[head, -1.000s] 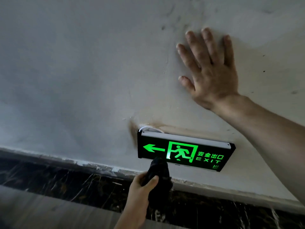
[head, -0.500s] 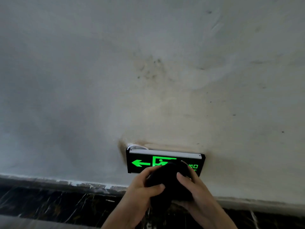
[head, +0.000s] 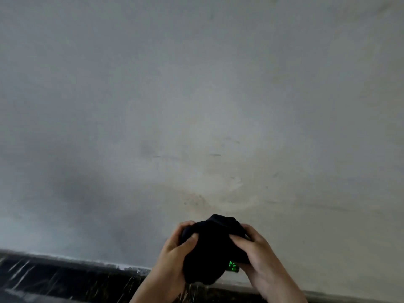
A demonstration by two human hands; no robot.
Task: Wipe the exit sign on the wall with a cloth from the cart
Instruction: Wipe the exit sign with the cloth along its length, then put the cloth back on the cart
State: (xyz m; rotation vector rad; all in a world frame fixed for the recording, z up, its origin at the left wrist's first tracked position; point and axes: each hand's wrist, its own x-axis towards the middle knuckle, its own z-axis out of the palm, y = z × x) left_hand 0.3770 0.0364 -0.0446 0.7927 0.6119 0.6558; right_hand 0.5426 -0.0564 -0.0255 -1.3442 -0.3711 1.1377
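Observation:
A bunched black cloth (head: 213, 246) is held low in the view, in front of the wall. My left hand (head: 172, 256) grips its left side and my right hand (head: 258, 256) grips its right side. The cloth and hands cover nearly all of the exit sign (head: 233, 266); only a small patch of its lit green lettering shows at the cloth's lower right edge.
A stained grey-white plaster wall (head: 196, 106) fills most of the view. A dark marbled skirting band (head: 65, 278) runs along the bottom, under a chipped paint line.
My right hand left the wall above the sign and joined the left on the cloth. The cloth now hides almost the whole sign. The view has tilted upward, pushing the sign lower.

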